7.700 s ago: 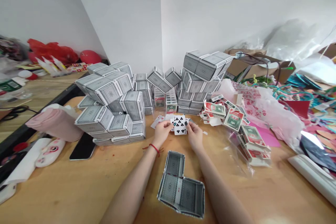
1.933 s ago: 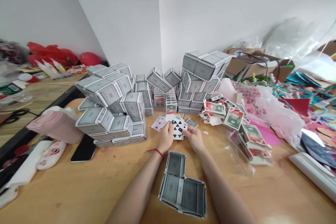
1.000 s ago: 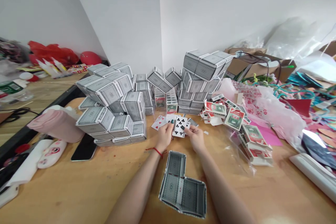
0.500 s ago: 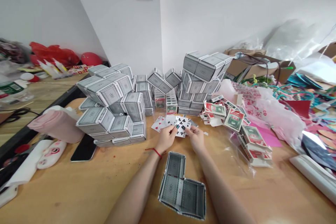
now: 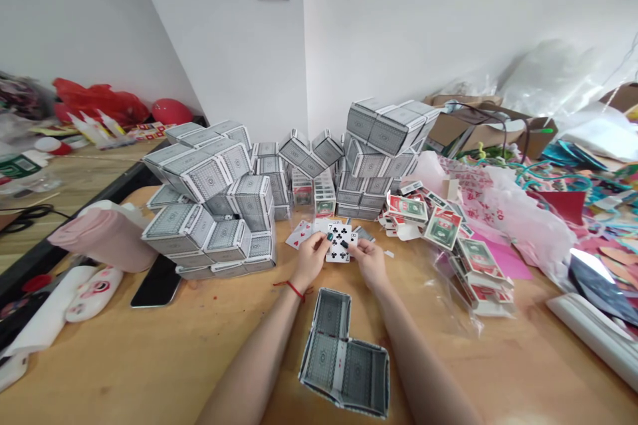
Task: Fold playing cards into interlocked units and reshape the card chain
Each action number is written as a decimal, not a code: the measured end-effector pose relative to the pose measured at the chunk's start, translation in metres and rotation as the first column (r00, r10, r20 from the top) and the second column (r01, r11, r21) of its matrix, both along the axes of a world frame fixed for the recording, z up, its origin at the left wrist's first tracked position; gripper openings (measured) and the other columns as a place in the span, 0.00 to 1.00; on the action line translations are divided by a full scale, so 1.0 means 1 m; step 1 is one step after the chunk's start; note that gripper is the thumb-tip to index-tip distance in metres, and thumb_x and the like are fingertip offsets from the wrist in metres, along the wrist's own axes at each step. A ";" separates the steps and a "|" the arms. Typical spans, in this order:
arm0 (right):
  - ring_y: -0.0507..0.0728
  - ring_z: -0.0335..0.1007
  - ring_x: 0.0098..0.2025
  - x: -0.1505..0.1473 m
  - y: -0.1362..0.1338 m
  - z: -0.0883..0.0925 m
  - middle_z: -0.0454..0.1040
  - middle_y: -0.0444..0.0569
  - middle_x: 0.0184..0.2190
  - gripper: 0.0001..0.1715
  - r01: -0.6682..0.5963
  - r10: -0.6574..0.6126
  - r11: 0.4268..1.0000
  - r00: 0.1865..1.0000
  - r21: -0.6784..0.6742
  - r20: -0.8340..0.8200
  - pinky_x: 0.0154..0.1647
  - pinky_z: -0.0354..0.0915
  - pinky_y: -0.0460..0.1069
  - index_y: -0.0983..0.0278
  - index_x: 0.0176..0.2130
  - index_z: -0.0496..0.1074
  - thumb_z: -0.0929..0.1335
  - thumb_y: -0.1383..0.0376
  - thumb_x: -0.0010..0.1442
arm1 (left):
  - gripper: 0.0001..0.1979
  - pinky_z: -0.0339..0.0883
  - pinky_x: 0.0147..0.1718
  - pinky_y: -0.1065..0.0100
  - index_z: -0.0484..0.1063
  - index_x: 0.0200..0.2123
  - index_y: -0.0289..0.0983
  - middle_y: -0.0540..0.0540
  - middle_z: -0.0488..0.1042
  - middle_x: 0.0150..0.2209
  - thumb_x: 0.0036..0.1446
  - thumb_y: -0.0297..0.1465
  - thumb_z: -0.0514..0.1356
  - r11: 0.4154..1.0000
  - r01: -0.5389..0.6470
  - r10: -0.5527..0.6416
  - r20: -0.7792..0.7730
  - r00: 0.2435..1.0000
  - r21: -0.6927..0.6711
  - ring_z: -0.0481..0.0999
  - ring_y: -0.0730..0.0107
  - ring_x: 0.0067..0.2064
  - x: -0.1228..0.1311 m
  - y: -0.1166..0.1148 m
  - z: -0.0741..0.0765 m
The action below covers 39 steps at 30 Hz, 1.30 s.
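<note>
My left hand (image 5: pixel 313 256) pinches the left edge of a seven of clubs (image 5: pixel 339 243). On its right side, my right hand (image 5: pixel 369 261) has its fingers closed on the cards, where an eight (image 5: pixel 353 237) peeks out behind the seven. More loose playing cards (image 5: pixel 300 234) lie on the table beyond my left hand. Between my forearms rests an L-shaped piece made of folded cards (image 5: pixel 323 358), its grey patterned backs showing. Stacks of similar card blocks stand at the left (image 5: pixel 209 212) and at the right (image 5: pixel 379 146), with a V-shaped piece (image 5: pixel 312 154) between them.
Red and green card boxes (image 5: pixel 442 227) lie piled right of my hands, beside plastic bags (image 5: pixel 513 199). A phone (image 5: pixel 155 282), a pink roll (image 5: pixel 107 236) and a white tube-like case (image 5: pixel 593 332) are on the table (image 5: pixel 209 352). Cardboard boxes (image 5: pixel 488 126) stand at the back right.
The seven of clubs has straightened and now covers more of the eight. My left hand has shifted slightly left, and the view has moved a little.
</note>
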State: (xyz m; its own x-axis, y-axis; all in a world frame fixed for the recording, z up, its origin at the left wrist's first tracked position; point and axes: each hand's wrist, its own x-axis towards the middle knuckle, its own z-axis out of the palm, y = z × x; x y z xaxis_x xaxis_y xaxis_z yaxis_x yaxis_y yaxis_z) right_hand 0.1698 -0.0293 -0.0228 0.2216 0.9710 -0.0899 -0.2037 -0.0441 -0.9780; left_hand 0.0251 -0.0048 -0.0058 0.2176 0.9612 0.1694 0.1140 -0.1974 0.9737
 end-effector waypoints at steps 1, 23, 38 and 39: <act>0.51 0.64 0.21 0.000 0.000 -0.001 0.73 0.46 0.20 0.17 0.001 -0.001 1.000 1.000 -0.001 0.015 0.24 0.60 0.46 0.66 0.24 0.71 0.72 0.55 0.40 | 0.11 0.53 0.23 0.74 0.61 0.22 0.35 0.53 0.59 0.20 0.52 0.35 0.53 1.000 0.002 -0.002 -0.007 1.000 0.007 0.59 0.77 0.24 0.000 0.001 0.000; 0.56 0.68 0.28 0.001 -0.002 -0.003 0.73 0.49 0.24 0.19 -0.059 -0.045 0.979 0.871 0.195 0.489 0.27 0.62 0.47 0.67 0.32 0.71 0.60 0.55 0.55 | 0.09 0.57 0.24 0.75 0.67 0.27 0.35 0.52 0.66 0.21 0.52 0.35 0.53 0.989 -0.077 0.095 -0.138 0.986 0.126 0.64 0.76 0.24 -0.001 0.002 -0.007; 0.53 0.67 0.25 -0.011 -0.006 -0.007 0.74 0.51 0.28 0.20 0.135 -0.328 0.939 0.627 0.317 0.706 0.25 0.61 0.45 0.67 0.42 0.69 0.57 0.62 0.56 | 0.11 0.55 0.22 0.76 0.63 0.25 0.36 0.53 0.64 0.19 0.55 0.36 0.50 0.973 -0.054 0.117 -0.276 0.954 0.225 0.62 0.78 0.21 0.002 -0.006 -0.004; 0.53 0.67 0.25 -0.011 -0.007 -0.005 0.74 0.51 0.29 0.20 0.130 -0.317 0.941 0.662 0.313 0.679 0.26 0.61 0.45 0.67 0.42 0.69 0.57 0.61 0.56 | 0.11 0.55 0.23 0.76 0.63 0.24 0.37 0.53 0.64 0.19 0.55 0.36 0.50 0.971 -0.052 0.120 -0.287 0.950 0.233 0.62 0.78 0.21 0.002 -0.006 -0.004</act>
State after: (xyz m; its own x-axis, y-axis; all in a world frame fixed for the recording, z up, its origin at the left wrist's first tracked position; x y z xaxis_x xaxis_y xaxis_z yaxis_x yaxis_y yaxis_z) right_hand 0.1593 -0.0358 -0.0277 0.3394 0.8539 0.3946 0.5816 0.1392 -0.8015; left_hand 0.0273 -0.0109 -0.0101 0.2085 0.9246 0.3189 0.4174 -0.3789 0.8260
